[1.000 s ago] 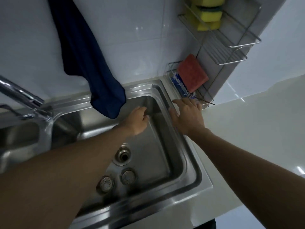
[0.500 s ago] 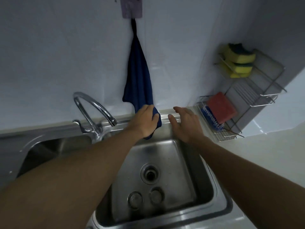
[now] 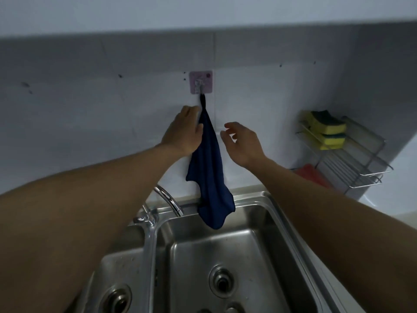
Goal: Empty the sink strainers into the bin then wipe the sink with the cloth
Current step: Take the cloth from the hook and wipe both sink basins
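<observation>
Shows cloth [image 3: 207, 177] hung by its loop on wall hook [image 3: 200, 84], above sink [image 3: 278, 214]. Left hand [image 3: 184, 132] at cloth's neck, grasp indiscernible; right hand [image 3: 243, 143] just beside, fingers [image 3: 229, 126] released. Risk: tugging down instead of lifting loop clear, tearing adhesive hook loose.
</observation>
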{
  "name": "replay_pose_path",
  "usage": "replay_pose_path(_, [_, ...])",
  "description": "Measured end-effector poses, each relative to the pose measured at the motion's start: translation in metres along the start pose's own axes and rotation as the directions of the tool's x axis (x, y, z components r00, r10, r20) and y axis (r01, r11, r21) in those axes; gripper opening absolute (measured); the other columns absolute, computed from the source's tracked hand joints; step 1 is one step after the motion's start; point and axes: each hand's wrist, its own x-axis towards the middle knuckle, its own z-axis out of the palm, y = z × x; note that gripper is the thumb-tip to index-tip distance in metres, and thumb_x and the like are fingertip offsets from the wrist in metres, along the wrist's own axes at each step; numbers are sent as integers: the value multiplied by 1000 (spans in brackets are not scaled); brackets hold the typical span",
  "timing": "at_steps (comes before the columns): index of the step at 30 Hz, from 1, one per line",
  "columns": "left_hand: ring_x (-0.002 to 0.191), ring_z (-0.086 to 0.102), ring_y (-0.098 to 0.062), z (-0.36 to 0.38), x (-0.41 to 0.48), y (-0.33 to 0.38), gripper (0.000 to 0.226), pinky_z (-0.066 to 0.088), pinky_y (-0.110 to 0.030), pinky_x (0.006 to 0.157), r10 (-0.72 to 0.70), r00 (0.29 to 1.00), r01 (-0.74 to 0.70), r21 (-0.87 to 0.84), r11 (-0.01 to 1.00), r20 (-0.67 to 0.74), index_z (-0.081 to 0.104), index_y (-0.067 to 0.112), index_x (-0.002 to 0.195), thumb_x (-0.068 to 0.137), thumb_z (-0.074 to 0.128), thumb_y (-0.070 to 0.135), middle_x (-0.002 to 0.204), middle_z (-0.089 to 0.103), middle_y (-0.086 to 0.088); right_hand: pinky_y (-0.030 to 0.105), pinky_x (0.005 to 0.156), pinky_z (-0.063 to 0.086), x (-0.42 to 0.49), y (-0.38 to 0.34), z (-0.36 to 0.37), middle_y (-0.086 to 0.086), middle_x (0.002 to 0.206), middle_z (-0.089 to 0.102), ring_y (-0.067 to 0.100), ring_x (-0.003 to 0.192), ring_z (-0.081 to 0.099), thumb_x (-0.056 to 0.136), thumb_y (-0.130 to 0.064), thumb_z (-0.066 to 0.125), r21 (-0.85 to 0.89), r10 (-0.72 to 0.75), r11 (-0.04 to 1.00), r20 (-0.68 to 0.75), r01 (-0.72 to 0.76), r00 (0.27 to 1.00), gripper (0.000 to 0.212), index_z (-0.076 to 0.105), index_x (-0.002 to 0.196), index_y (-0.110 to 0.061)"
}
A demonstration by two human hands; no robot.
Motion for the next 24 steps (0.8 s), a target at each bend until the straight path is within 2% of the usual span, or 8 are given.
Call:
replay_pose_path(6, [123,51,-30,-32,43,-9,43,42,-39,105,114,991,-115,-11,993,-66,42,8,145,102,44,10,136,48,-15,11,91,37,47,-38,15,2,132,62,15,116,59,104,-33,51,166,28,986,29,-33,999,39,56,138,-14])
replay_pose_path(9, [120,52,-28,-37,56,-13,43,40,-29,100,167,986,-167,-5,986,-17,45,9,144,101,46,8,136,49,-14,14,91,36,63,-48,23,4,132,62,15,114,58,105,-31,49,204,42,978,13,-44,999,39,56,137,-10])
replay_pose_path(11, [120,51,-26,-37,62,-15,44,37,-25,99,168,985,-167,-16,986,32,45,10,145,101,49,8,137,48,-13,21,87,40,72,-55,26,6,116,67,14,98,57,104,-26,49,243,53,969,-19,-47,998,33,63,124,-4])
replay_pose_path(13, [121,51,-25,-37,67,-19,45,36,-23,98,145,988,-143,-26,989,55,45,9,144,99,50,5,136,48,-15,27,72,44,81,-59,30,2,85,63,12,76,52,102,-17,48,311,109,946,-42,-91,993,24,69,99,-5])
replay_pose_path(16, [120,51,-25,-37,72,-23,45,35,-22,99,135,987,-135,-9,991,83,48,6,141,96,47,-2,133,50,-16,25,59,37,89,-61,34,5,66,56,14,65,48,99,-15,47,370,184,916,-45,-155,982,29,59,75,-6])
replay_pose_path(19, [112,48,-16,-37,75,-27,45,34,-19,97,157,984,-157,3,988,89,51,7,139,95,46,-4,129,50,-11,26,68,45,95,-59,38,18,91,70,15,76,56,99,-16,51,475,231,865,-93,-161,969,29,68,98,7])
replay_pose_path(22, [106,44,-10,-37,78,-29,40,36,-20,93,196,977,-200,30,979,88,54,8,132,95,45,-3,117,46,-2,22,72,45,95,-60,41,5,97,67,15,87,60,102,-19,52,486,206,867,-158,-106,966,21,66,106,-4])
replay_pose_path(24, [97,45,-12,-36,80,-29,23,39,-23,84,219,972,-224,52,973,79,58,11,111,95,46,-2,106,45,-1,18,71,45,95,-64,43,0,94,65,11,84,59,102,-21,52,507,170,862,-230,-31,958,17,64,104,-8])
